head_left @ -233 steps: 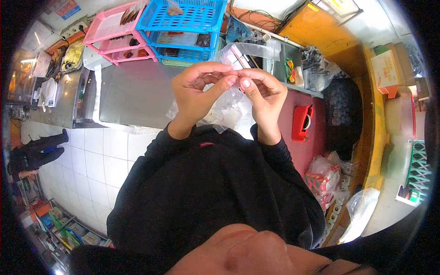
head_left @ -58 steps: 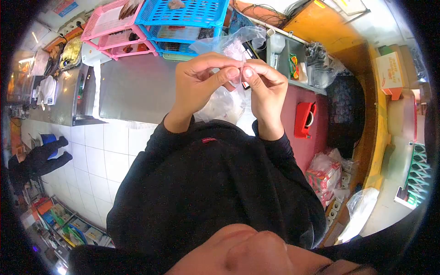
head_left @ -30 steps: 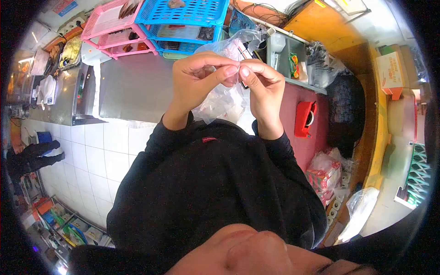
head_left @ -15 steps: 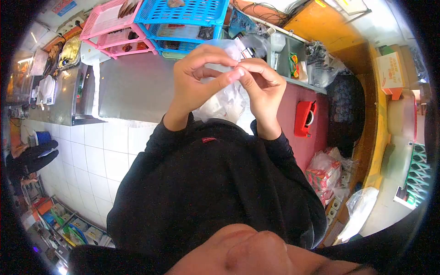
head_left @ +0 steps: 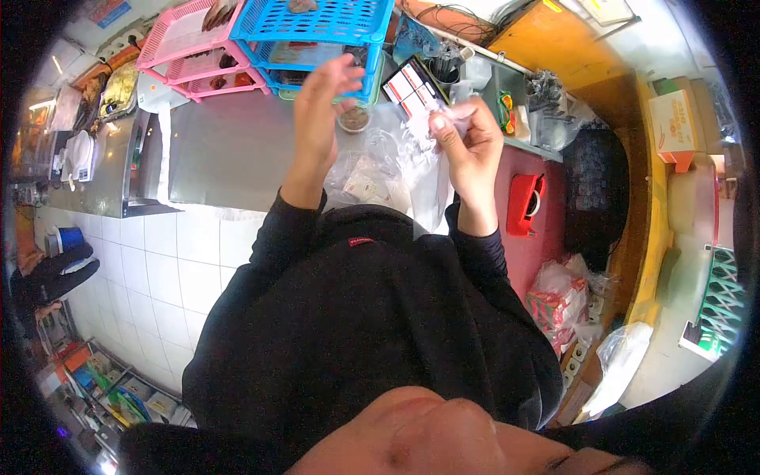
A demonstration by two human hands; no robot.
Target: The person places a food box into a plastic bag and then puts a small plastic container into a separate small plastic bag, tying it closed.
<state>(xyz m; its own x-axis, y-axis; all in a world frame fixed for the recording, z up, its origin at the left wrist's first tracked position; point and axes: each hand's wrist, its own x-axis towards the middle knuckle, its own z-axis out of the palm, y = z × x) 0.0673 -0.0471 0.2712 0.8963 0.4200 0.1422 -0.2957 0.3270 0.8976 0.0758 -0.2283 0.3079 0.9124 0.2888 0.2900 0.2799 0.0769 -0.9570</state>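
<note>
My right hand [head_left: 473,150] pinches a clear plastic bag [head_left: 425,154] between thumb and fingers, and the bag hangs down over the counter. Apart from it, my left hand [head_left: 318,119] is raised with its fingers spread, somewhat blurred by motion, and nothing shows in it. Beside that hand stands a small round tub [head_left: 354,119] with brownish contents. More clear plastic with a pale label [head_left: 368,188] lies on the counter in front of my body. A white, red and black printed card [head_left: 412,87] is behind the bag.
Blue stacked baskets [head_left: 313,24] and pink ones [head_left: 190,43] stand at the back of the metal counter [head_left: 229,150]. A red tape dispenser [head_left: 526,206] sits on the reddish surface at right. Wrapped packages [head_left: 558,305] lie lower right. Another person's dark sleeve [head_left: 59,269] shows far left.
My hands were together, pinching the plastic. My left hand has let go, opened and moved left and up, while my right keeps hold of the bag. The tub and card now show more.
</note>
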